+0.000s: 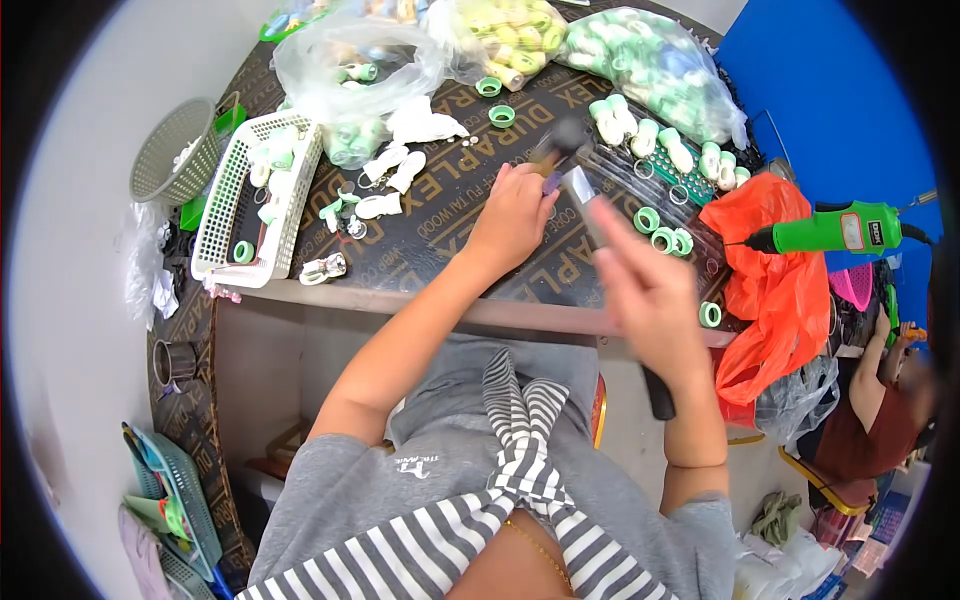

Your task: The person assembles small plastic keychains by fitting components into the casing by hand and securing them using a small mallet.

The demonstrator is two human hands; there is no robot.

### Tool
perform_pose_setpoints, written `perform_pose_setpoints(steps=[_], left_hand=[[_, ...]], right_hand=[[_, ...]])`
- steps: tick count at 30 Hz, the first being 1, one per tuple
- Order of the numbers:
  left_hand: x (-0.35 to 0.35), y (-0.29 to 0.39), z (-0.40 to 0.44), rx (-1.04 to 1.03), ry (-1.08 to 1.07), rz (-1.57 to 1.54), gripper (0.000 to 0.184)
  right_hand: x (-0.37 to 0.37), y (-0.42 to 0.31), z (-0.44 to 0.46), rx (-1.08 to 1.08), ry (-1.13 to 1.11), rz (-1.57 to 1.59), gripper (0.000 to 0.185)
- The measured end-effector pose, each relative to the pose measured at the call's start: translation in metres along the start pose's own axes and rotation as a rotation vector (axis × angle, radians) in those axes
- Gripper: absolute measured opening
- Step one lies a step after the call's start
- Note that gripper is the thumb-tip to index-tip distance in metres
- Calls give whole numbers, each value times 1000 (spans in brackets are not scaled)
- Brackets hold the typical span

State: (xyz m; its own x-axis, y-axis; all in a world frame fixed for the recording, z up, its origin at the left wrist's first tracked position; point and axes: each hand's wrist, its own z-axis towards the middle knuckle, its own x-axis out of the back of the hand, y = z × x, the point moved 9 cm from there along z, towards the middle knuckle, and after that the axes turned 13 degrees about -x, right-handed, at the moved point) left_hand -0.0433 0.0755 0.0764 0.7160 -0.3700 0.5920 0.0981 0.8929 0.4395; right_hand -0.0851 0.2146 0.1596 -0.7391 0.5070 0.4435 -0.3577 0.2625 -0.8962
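Note:
My left hand (517, 215) is closed at the table, its fingers pinched on a small blurred piece with a purple part (552, 182) and a dark rounded top (568, 135). Just right of it, my right hand (655, 285) grips a long knife-like tool (579, 186) with a flat metal end. The tool's black handle (658, 393) sticks out below my palm. Motion smears this hand. Small white-and-green flashlight-shaped pieces (677, 150) with metal rings lie to the right. Green rings (647, 219) sit near the right forearm.
A white basket (305, 165) holding similar pieces stands at left. Plastic bags of parts (640, 65) line the back. A green electric screwdriver (850, 228) hangs at right over a red plastic bag (760, 270). Another person (870, 410) sits at far right.

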Motion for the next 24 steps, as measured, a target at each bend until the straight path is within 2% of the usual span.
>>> perform_pose_setpoints(steps=[1,2,3,6,7,8,9,11,17,20,21,24], left_hand=[[1,5,-2,-75,35,38,20],[1,-2,-5,-24,65,9,20],[2,-1,-7,-21,65,3,20],[5,-2,-6,57,45,-48,20],[6,0,-6,7,71,-24,20],[7,0,-6,-37,99,6,19],[8,-1,-7,-27,92,-20,20],[8,-3,-8,-21,92,-11,20],[12,1,-7,-58,135,25,18],[10,0,-8,-3,96,-57,17],[10,1,-8,-15,97,-56,16],[11,1,-6,-24,116,-52,14]], right_hand=[[16,-17,-4,153,110,-22,40],[33,-24,-9,107,181,97,42],[39,-31,-14,116,159,75,42],[-11,-1,1,153,-11,-140,41],[-10,-9,0,266,48,-173,41],[0,6,-3,31,32,-29,40],[15,-5,-5,105,116,-46,41],[39,-22,-14,43,182,55,43],[33,-30,-25,65,137,79,41],[-6,-12,-11,214,45,-211,39],[-17,-4,-8,197,3,-295,40],[15,-7,-16,114,128,-63,39]])
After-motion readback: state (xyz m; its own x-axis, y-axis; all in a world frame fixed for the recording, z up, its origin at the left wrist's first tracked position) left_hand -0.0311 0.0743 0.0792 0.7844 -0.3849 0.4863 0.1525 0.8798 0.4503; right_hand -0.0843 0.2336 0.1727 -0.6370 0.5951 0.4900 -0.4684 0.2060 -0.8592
